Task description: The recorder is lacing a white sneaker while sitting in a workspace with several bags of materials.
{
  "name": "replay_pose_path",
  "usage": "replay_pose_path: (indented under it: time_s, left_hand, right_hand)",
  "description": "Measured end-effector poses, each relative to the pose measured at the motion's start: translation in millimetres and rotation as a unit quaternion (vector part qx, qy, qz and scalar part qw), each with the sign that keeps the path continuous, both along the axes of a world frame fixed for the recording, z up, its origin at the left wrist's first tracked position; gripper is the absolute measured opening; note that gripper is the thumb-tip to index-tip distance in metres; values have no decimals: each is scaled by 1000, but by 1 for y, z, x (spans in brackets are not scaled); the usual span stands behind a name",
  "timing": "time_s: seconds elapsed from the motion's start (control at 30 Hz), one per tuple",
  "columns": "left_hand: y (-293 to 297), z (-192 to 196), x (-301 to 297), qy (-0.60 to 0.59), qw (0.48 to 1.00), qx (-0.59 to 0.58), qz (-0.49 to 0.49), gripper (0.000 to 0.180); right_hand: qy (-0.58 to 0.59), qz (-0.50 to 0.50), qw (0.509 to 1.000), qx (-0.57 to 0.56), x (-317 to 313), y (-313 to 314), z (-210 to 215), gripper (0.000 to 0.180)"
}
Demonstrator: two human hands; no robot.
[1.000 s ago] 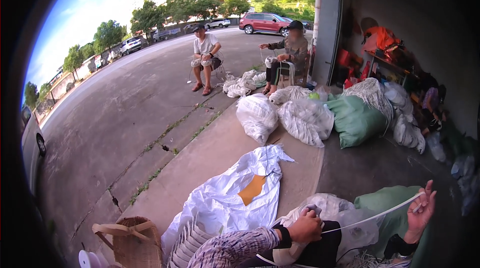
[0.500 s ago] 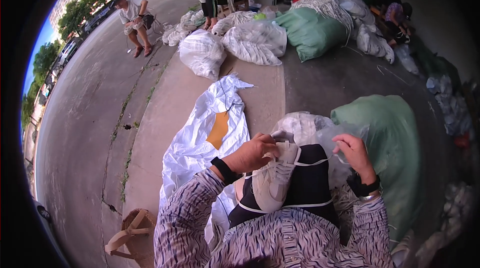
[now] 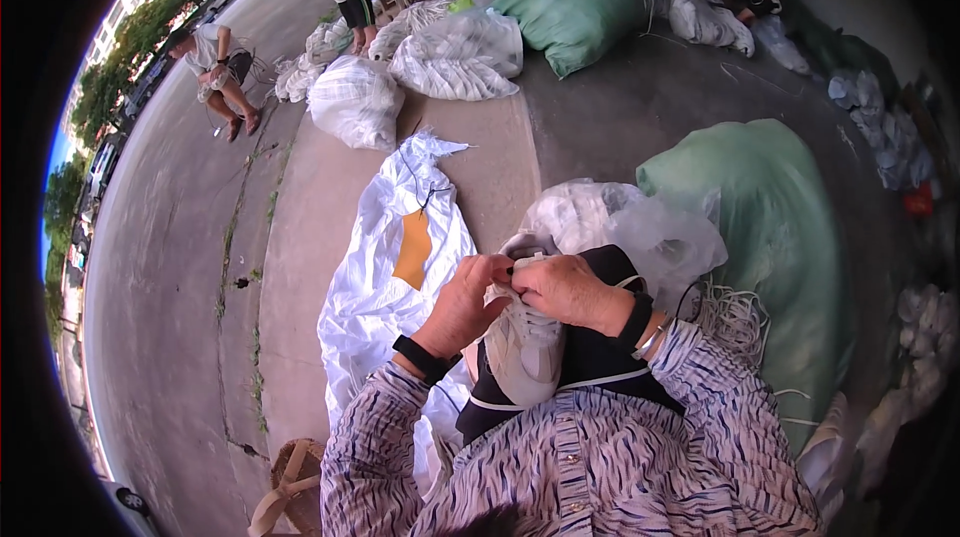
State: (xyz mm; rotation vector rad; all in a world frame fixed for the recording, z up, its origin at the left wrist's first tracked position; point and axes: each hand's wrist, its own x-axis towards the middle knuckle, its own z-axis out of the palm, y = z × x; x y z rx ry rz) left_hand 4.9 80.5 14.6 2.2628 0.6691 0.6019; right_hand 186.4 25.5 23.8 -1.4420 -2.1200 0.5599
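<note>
An off-white sneaker [image 3: 528,362] lies on my lap over dark cloth, its toe toward me and its opening away. My left hand [image 3: 462,305] grips the shoe's upper edge by the top eyelets, with thumb and fingers pinched together. From the right, my right hand [image 3: 570,289] reaches over the tongue, its fingers closed at the top of the lacing, touching the left fingertips. A small dark spot shows between the two hands. The shoelace end in the right fingers is mostly hidden by the hand.
A white woven sheet [image 3: 365,307] with an orange patch [image 3: 411,252] lies left of my legs. Clear bags [image 3: 665,237], a bundle of white laces [image 3: 735,322] and a big green sack [image 3: 770,207] stand at right. Farther off are stuffed sacks [image 3: 355,102] and seated people.
My right hand has come in from the right, where it held a lace out from the shoe, to the top of the lacing. The left hand stays at the shoe. The view has shifted.
</note>
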Motion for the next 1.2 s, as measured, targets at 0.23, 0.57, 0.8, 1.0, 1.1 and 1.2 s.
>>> replay_pose_path:
  time_s: [0.23,0.57,0.8,1.0,1.1,1.2]
  left_hand:
    - [-1,10,4,5,1000,19,-1,16]
    - [-13,15,35,164,982,89,39,11]
    - [-4,27,33,169,978,116,-41,8]
    - [21,31,12,75,987,15,-141,13]
    - [23,35,8,79,986,27,-145,13]
    - [25,31,14,55,989,-86,-105,9]
  right_hand:
    - [-38,-185,972,142,63,6,4,9]
    - [402,-25,791,-461,33,-51,5,14]
    - [705,62,587,-394,38,-48,11,21]
    - [894,-26,424,-143,182,-49,3,15]
    - [910,-65,409,-9,269,-82,24,13]
    - [909,-87,397,93,333,-127,66,11]
